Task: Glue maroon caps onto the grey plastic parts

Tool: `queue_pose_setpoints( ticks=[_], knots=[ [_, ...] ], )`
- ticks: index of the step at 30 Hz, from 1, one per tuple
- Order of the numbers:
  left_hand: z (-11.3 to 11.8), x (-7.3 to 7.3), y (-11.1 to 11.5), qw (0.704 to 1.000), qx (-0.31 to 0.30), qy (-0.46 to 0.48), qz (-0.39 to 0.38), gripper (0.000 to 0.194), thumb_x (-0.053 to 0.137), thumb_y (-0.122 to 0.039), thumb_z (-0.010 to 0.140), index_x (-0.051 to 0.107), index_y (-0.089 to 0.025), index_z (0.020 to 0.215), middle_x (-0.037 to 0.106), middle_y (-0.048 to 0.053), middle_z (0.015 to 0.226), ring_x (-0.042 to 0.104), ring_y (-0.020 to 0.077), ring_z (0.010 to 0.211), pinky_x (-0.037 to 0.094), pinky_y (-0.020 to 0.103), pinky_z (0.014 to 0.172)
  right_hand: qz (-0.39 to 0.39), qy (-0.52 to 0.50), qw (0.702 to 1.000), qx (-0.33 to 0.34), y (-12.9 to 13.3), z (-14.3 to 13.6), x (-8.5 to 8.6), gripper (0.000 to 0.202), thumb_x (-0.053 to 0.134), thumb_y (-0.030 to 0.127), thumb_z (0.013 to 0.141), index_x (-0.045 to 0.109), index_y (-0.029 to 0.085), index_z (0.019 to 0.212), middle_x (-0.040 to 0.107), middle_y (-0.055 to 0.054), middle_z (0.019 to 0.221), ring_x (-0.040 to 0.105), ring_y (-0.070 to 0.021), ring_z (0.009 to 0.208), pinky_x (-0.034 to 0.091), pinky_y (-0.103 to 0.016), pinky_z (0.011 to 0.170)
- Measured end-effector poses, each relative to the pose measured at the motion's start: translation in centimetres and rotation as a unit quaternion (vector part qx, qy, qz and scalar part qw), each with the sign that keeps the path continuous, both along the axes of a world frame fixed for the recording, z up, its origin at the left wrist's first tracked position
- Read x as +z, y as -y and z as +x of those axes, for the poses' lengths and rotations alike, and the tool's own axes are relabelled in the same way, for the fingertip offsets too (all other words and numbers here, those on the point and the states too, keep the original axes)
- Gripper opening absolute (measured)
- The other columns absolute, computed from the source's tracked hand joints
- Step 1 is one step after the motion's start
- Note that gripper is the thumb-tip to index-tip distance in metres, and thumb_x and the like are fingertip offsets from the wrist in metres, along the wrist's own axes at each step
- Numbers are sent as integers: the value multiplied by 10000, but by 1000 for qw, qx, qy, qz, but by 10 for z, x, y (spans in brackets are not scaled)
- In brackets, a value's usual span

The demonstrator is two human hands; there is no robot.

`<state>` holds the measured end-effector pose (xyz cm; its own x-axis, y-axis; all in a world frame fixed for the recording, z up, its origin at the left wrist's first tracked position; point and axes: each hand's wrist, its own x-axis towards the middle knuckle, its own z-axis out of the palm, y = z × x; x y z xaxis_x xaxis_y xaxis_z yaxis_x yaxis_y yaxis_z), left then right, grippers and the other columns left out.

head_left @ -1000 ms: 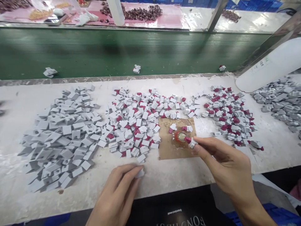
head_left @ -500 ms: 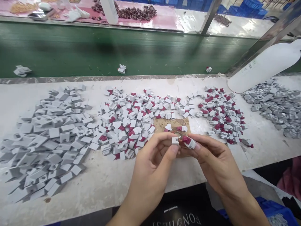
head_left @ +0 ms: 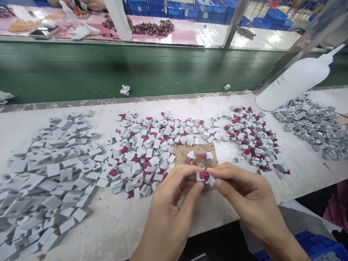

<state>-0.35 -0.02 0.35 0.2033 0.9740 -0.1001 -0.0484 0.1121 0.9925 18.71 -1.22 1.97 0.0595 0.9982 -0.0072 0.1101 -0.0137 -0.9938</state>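
My left hand (head_left: 170, 208) pinches a small grey plastic block (head_left: 199, 177) between thumb and forefinger. Pressed against that block is a grey-and-maroon plastic piece (head_left: 210, 181), gripped by the thumb and fingers of my right hand (head_left: 250, 197). The two parts touch, with maroon showing between them; how deeply they fit cannot be seen. Just beyond my fingertips lies a brown board (head_left: 181, 152) with a round, red-brown ring (head_left: 201, 164) and a couple of grey-and-maroon pieces (head_left: 208, 155) on it.
Grey blocks (head_left: 57, 170) are heaped left, grey-and-maroon pieces (head_left: 146, 145) in the middle, more (head_left: 254, 141) to the right, and grey parts (head_left: 312, 123) far right. A white squeeze bottle (head_left: 295, 83) leans by a metal post. Behind runs a green conveyor belt (head_left: 168, 72) carrying several pieces.
My hands have come together: the grey block and the grey-and-maroon piece, apart before, now touch. Pieces on the belt have shifted left. The view has tilted up slightly.
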Motion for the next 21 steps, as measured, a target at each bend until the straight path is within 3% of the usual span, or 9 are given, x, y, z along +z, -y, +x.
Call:
queue_pose_setpoints(
  ticks=[4,8,11,13,15,17,18,21],
  knots=[
    [-10,9,-7,998,-15,-43,41,159,759,-308,1140,869,-348,1248,892,32,1220,889,236,1057,774,336,952,3,-15,999,35,-5,4,5,180,871,305,1092,983,405,1190,929,-22,1068,899,-219,976,741,-284,806],
    [-32,34,-35,982,-80,-153,81,137,770,-318,1086,878,-366,1154,901,3,1119,876,237,948,751,324,807,-8,58,989,135,-33,25,20,244,861,369,1100,954,418,1319,943,-35,1183,901,-258,1047,759,-370,866],
    [-45,58,-82,943,-55,-289,157,177,767,-435,1049,899,-329,1100,889,39,1075,831,280,877,699,383,724,31,207,974,86,-94,51,33,366,854,434,1085,907,353,1438,934,-74,1247,885,-305,1089,768,-480,929],
    [-44,69,-125,908,6,-376,185,230,786,-448,1014,903,-263,1084,874,61,1035,803,301,896,692,452,823,53,332,942,4,-152,66,35,407,827,362,1092,879,244,1477,909,-131,1334,860,-332,1180,726,-527,1060],
    [-34,74,-170,884,36,-439,156,296,732,-423,1088,887,-187,1177,871,62,1095,806,305,1049,655,513,1029,-19,445,892,-74,-211,77,30,390,783,260,1104,860,184,1479,861,-165,1464,811,-360,1326,657,-522,1185],
    [-17,71,-210,878,58,-453,145,311,661,-321,1156,837,-107,1297,857,110,1285,773,324,1280,582,551,1194,-57,470,874,-108,-259,80,20,390,800,234,1095,837,129,1469,803,-218,1547,749,-421,1444,592,-568,1265],
    [-6,67,-228,879,58,-455,135,303,691,-311,1163,818,-95,1332,838,133,1366,753,328,1350,573,558,1230,-73,475,869,-117,-276,79,14,400,818,279,1106,813,147,1483,782,-205,1566,749,-408,1438,608,-582,1245],
    [24,50,-273,891,35,-445,83,401,726,-448,1186,777,-143,1442,758,132,1511,779,318,1333,665,531,1156,-91,466,870,-129,-306,73,-1,441,823,423,1138,747,213,1519,744,-145,1575,777,-328,1344,683,-567,1129]
  ],
)
